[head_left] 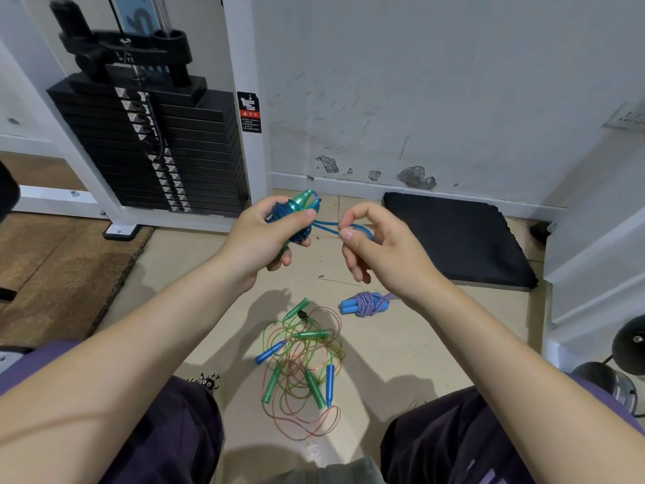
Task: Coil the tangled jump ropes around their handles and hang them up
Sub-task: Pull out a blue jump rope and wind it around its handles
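- The weight stack (146, 141) stands at ten o'clock against the wall, apart from the work and playing no part in it.
- The left hand (260, 239) is closed around a pair of green handles (301, 201). Its thumb presses across the blue rope (295, 223) coiled on them, probably to stop the turns from slipping loose.
- A short doubled length of that rope runs from the bundle toward three o'clock, fairly taut, to the right hand (377, 253).
- The right hand's thumb and first fingers (347, 234) pinch the end loop of the rope; the other fingers are curled loosely. Holding the loop out like this looks like keeping tension for the last turns or a tuck.
- On the floor (401, 344) at six o'clock lies the tangle of thin ropes (302, 365) with green and blue handles, not yet sorted.
- Just beyond it, toward four o'clock of the hands, a bundled purple-and-white rope (366, 303) with blue handles lies finished but not hung.
- A black mat (453, 235) lies at three o'clock by the wall.
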The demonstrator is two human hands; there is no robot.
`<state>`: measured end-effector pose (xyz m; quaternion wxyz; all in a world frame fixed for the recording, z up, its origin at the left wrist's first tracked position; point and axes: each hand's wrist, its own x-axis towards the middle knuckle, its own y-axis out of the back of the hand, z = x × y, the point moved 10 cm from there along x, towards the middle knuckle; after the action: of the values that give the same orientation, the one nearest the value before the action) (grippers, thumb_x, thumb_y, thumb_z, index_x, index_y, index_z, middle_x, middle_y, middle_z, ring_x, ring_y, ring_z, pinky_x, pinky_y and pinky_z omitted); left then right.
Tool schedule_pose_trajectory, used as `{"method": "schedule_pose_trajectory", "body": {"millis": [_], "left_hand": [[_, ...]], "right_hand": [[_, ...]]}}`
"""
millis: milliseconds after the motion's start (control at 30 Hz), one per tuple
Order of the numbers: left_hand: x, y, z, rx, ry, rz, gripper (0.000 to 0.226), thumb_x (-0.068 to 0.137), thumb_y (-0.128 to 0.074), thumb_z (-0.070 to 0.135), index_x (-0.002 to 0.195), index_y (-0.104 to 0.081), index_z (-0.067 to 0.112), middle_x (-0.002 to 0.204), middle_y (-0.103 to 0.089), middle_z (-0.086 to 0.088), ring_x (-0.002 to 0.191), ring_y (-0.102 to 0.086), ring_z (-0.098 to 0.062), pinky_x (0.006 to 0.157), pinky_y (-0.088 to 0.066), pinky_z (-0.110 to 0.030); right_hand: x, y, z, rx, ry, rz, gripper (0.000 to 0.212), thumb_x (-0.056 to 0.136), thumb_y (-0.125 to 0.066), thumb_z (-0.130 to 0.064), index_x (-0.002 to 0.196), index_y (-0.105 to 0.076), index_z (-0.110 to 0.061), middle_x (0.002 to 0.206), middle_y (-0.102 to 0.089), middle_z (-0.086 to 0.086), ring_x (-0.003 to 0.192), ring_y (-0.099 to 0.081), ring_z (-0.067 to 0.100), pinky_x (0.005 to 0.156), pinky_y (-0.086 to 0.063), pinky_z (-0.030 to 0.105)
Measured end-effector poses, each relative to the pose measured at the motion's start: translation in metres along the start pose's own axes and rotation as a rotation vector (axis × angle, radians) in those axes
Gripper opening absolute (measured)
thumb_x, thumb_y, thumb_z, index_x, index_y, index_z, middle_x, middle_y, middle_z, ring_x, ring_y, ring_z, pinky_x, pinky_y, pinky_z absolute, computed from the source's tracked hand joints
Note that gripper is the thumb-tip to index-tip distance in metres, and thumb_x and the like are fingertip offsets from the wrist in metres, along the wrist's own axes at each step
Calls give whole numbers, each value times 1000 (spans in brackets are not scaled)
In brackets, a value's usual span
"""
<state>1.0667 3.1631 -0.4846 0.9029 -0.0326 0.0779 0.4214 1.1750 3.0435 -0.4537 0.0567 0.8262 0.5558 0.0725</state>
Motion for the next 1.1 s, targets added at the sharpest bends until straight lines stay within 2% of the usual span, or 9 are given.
{"method": "schedule_pose_trajectory", "body": {"millis": [167,300,433,533,667,800,867,967,1100], "left_hand": [[2,7,-1,34,13,15,24,86,-73,35,105,-64,22,73,-69,-9,40,-43,-15,42,-28,-21],[3,9,-2,34,20,20,29,87,-73,37,108,-63,21,74,-69,-9,41,-43,-15,42,-29,-21],[1,4,-3,52,34,-10,25,87,-72,39,104,-63,22,74,-70,-9,42,-44,-16,43,-29,-21],[-1,-7,-6,106,61,-82,27,87,-72,38,106,-62,21,74,-70,-9,43,-45,-17,44,-29,-21],[-4,-15,-6,136,80,-159,30,87,-71,37,109,-63,19,75,-71,-10,43,-44,-17,44,-27,-21],[-7,-23,-7,154,84,-226,29,89,-70,33,113,-62,20,75,-70,-10,42,-43,-17,42,-27,-20],[-9,-26,-8,153,84,-250,30,89,-70,32,115,-62,18,75,-70,-11,42,-42,-18,43,-26,-21],[-10,-28,-6,164,72,-281,32,89,-70,33,115,-62,18,76,-70,-11,43,-42,-18,43,-26,-22],[-13,-33,-6,177,61,-309,31,89,-70,33,116,-60,21,76,-71,-10,43,-41,-18,43,-27,-23]], "right_hand": [[0,11,1,87,-10,30,17,90,-63,2,105,-58,-2,87,-74,14,68,-67,24,57,-50,28],[1,27,-4,49,28,119,9,93,-59,1,96,-63,-5,86,-73,16,68,-67,24,57,-51,28],[0,34,-13,-28,125,181,7,82,-75,-7,82,-69,-11,96,-61,10,77,-64,17,65,-54,31],[1,25,-7,102,80,99,13,77,-75,-15,80,-63,-12,101,-65,1,89,-61,15,84,-51,34],[2,16,-8,246,51,19,17,78,-72,-13,78,-55,-14,97,-69,6,92,-57,18,82,-47,28],[3,9,-9,406,32,-57,15,85,-60,-8,79,-47,-14,93,-72,10,99,-58,29,90,-40,36],[5,6,-7,464,17,-85,17,87,-56,-7,79,-43,-14,81,-71,10,95,-61,34,91,-43,38],[7,9,0,492,-25,-54,17,88,-55,-10,77,-42,-14,60,-57,3,73,-61,25,80,-49,29],[8,12,9,564,-151,-22,23,90,-53,-25,74,-39,-18,64,-34,-1,65,-47,18,72,-44,27]]}}
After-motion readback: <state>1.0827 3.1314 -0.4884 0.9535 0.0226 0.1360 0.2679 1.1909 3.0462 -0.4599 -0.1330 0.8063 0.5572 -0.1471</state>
